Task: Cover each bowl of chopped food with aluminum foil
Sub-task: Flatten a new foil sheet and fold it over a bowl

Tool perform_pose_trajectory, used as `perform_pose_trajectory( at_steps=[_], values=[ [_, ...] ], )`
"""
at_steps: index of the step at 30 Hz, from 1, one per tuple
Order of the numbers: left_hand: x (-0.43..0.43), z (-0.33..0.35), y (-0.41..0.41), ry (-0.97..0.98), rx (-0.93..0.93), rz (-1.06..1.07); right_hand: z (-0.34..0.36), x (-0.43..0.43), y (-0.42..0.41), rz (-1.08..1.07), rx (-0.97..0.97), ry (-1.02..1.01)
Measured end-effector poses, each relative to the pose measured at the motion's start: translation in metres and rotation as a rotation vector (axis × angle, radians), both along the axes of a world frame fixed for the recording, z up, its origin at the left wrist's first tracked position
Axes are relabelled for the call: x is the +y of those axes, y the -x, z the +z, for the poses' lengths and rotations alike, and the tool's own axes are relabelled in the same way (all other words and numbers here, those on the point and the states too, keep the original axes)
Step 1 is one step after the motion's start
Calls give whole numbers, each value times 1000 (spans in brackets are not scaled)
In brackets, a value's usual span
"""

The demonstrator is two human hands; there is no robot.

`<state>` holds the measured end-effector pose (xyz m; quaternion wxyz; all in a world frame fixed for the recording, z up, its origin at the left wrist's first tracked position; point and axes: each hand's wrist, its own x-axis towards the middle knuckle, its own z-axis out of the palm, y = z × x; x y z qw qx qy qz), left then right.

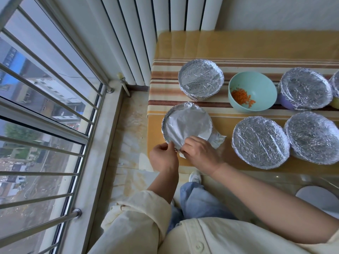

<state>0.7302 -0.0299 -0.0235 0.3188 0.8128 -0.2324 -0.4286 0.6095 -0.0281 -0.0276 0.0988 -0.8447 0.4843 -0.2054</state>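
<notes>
— Fingers [165, 146] of our left hand [162, 155] are curled in, pinching foil at the near rim. Is the right gripping too?

— Yes. Our right hand [200, 153] bends its fingertips [190, 142] onto the same edge, just beside the left, so both clamp the foil sheet [185, 123].

— How does the sheet look?

— Smooth and pale, stretched across a bowl at centre frame, near the table's left edge. Along the far and left rim it is crimped down; at the right a loose flap [219, 141] juts out onto the cloth. We cannot tell what the bowl under it holds.

— What stands around it?

— Above it, a wrapped bowl [200, 79] in crinkled foil. Right of that, an open teal bowl [256, 85] with chopped carrot [242, 97] on its left inner wall. Farther right, a purple bowl [286, 103] under foil. At lower right, two foil-topped bowls [260, 142] [313, 137] sit just beside each other.

— Anything blocking us?

— Our own hands hide the near rim.

— And the surface?

— We see a table [201, 43] with yellow cloth, striped brown and cream, under a glossy clear top. A white radiator [146, 24] stands at upper centre, a barred window [45, 88] fills the left, and pale floor tiles [128, 143] run between.
</notes>
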Motion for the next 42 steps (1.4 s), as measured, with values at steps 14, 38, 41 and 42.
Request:
perform_pose_trajectory(
  at_steps=[14,38,41,42],
  values=[
    [-9,-7,2,-31,-132,-128,0,-1,-2,-36,-25,-35],
    [-28,-10,-20,-70,-227,-428,0,-5,14,9,-30,-34],
    [-23,-7,-19,-26,-213,-411,-2,-6,10,25,-33,21],
    [-19,-6,-17,-16,-210,-385,-4,-6,9,38,-34,38]
  ],
)
